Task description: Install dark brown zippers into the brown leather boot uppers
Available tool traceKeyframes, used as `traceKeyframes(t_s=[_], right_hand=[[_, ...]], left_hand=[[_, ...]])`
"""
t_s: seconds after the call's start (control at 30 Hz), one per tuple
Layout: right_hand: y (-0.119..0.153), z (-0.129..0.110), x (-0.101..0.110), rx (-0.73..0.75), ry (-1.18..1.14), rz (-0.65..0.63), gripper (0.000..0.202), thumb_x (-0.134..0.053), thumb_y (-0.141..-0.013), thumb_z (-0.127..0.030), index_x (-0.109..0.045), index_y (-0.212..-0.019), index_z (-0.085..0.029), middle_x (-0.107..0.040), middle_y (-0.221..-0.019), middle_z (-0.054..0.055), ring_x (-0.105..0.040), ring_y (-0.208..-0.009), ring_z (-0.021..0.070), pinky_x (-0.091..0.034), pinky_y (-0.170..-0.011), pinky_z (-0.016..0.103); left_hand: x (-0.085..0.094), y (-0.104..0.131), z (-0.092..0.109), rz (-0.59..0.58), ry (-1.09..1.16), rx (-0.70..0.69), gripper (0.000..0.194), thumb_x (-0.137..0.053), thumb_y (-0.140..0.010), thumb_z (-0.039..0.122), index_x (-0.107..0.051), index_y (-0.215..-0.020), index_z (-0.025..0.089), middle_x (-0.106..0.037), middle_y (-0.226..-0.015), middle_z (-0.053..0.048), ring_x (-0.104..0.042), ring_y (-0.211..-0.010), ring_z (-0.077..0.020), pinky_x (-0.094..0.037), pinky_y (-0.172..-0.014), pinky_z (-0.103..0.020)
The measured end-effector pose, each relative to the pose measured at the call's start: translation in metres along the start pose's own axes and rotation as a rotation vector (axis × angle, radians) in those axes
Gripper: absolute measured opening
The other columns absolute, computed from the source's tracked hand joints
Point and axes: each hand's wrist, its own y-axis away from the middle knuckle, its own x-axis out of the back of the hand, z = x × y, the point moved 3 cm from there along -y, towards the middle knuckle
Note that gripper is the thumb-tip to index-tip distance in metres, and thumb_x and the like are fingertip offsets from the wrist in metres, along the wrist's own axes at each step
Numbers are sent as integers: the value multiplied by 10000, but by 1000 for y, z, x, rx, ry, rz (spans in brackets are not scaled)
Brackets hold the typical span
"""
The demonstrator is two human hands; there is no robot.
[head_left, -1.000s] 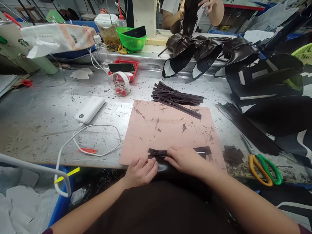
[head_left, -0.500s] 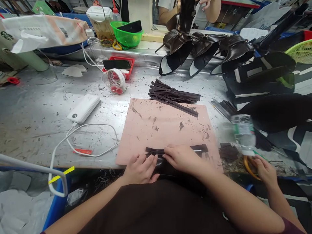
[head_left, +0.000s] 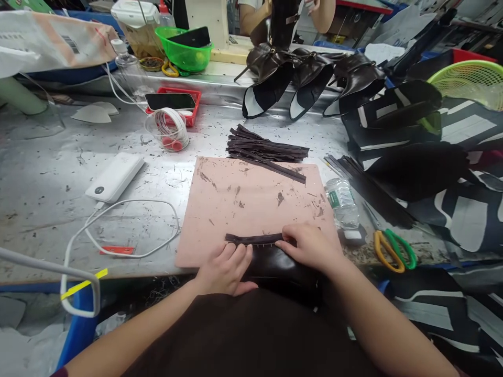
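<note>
A dark zipper strip (head_left: 255,239) lies along the top edge of a glossy black leather piece (head_left: 275,262), at the front of the pink board (head_left: 243,204). My left hand (head_left: 226,267) presses its closed fingers on the left part of the strip and leather. Farther right, my right hand (head_left: 308,245) pinches the strip against the leather edge, its thumb and forefinger at the seam. The strip's right end is hidden under that hand. A pile of dark zipper strips (head_left: 267,146) lies at the board's back edge.
On the right lie a clear bottle (head_left: 342,203), scissors (head_left: 393,250) and black cut pieces (head_left: 416,173). A white power bank (head_left: 115,178) with a looped cable is on the left. Brown boots (head_left: 271,73) stand at the back, where another person is partly visible.
My right hand has slid right along the strip. At the right, another person's hand has left the view; the bottle and scissors now rest on the table. The view has shifted right.
</note>
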Motion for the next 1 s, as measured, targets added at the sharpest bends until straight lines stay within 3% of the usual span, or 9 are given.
traceKeyframes(t_s=[0.13, 0.3, 0.37, 0.47, 0.6, 0.67, 0.73, 0.87, 1.0], right_hand=[[-1, -1, -2, 12, -4, 34, 212, -495, -795, -322, -506, -629, -191, -586, -607, -15, -500, -583, 136, -307, -618, 250], [-4, -2, -5, 42, 62, 30, 225, -481, -804, -307, -490, -615, -185, -596, -618, -8, -514, -590, 140, -323, -672, 277], [-5, -5, -6, 50, 105, 23, 215, -472, -808, -292, -501, -626, -181, -611, -645, 4, -536, -618, 151, -327, -686, 292], [-4, -12, -5, 43, 203, 8, 208, -451, -820, -296, -544, -679, -174, -640, -712, 37, -573, -701, 185, -332, -726, 330], [7, -3, 10, -125, 344, 62, 299, -493, -782, -432, -586, -773, -148, -634, -810, 115, -582, -798, 252, -349, -768, 393], [16, 11, 17, -245, 243, 101, 272, -536, -745, -420, -582, -776, -154, -620, -838, 111, -582, -780, 241, -396, -706, 356], [23, 25, 15, -287, -74, 118, 194, -548, -730, -368, -569, -765, -178, -621, -804, 63, -585, -720, 199, -429, -612, 296], [28, 45, -11, -405, -738, 175, 220, -562, -699, -367, -572, -830, -190, -625, -700, 12, -582, -581, 164, -440, -461, 255], [29, 46, -26, -494, -617, 343, 193, -574, -682, -350, -607, -737, -168, -622, -652, 37, -576, -585, 176, -445, -503, 271]], left_hand=[[0, -4, -2, -45, 12, -31, 728, -342, -738, 684, -530, -1159, 121, -599, -870, -85, -456, -692, -195, -283, -666, -335], [6, -23, -2, -59, 73, -39, 711, -314, -757, 675, -589, -1016, 72, -571, -719, -76, -471, -638, -197, -310, -607, -336], [6, -31, 3, -85, 108, -95, 594, -354, -808, 582, -592, -980, 66, -592, -803, -99, -508, -714, -212, -346, -638, -339], [2, -38, 14, -64, 173, -218, 409, -385, -871, 373, -542, -1071, 53, -575, -1074, -141, -507, -968, -237, -364, -819, -340], [-4, -36, 19, -88, 211, -246, 494, -330, -879, 423, -496, -1137, 35, -549, -1163, -153, -472, -1085, -262, -349, -914, -344], [-5, -36, 18, -133, 209, -266, 540, -316, -868, 479, -489, -1141, 47, -509, -1218, -163, -473, -1092, -265, -369, -904, -343], [-5, -38, 17, -161, 209, -281, 570, -312, -849, 529, -494, -1127, 65, -471, -1258, -170, -483, -1082, -267, -396, -874, -343], [-10, -45, 15, -154, 222, -263, 573, -334, -808, 594, -538, -1026, 104, -497, -1230, -169, -496, -1068, -279, -411, -854, -361], [-15, -49, 17, -169, 219, -319, 574, -372, -776, 620, -560, -951, 107, -490, -1232, -189, -495, -1071, -286, -405, -863, -356]])
